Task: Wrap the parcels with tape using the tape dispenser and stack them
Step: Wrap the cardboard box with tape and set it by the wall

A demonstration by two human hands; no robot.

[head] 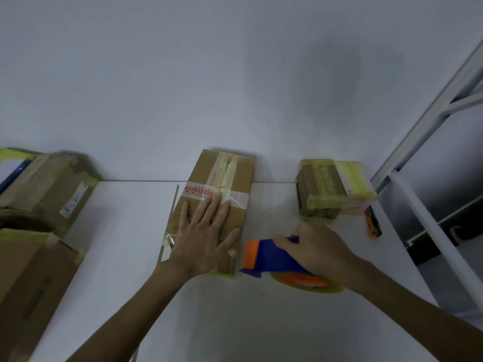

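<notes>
Four cardboard parcels show on the white desk (130,231). Two sit at the left edge of the frame: one at middle left (49,186) with yellow tape along its edges and a white label, and a larger one at lower left (28,288), partly cut off by the frame.

The third parcel (235,178) lies in the centre, running away from the camera, with clear and yellowish tape crossing on its top. The left hand (203,233) lies flat on its near half, fingers straight and spread, gripping nothing.

Just right of that parcel's near corner is the one tape dispenser (264,257), blue and orange, with a yellow roll under it. The right hand (321,249) holds it, fingers curled round the handle.

The fourth parcel (326,189), small and banded in yellow tape, stands at middle right. Beside it lies one orange and black knife (374,226), and a white shelf frame (431,121) rises at the right edge.
</notes>
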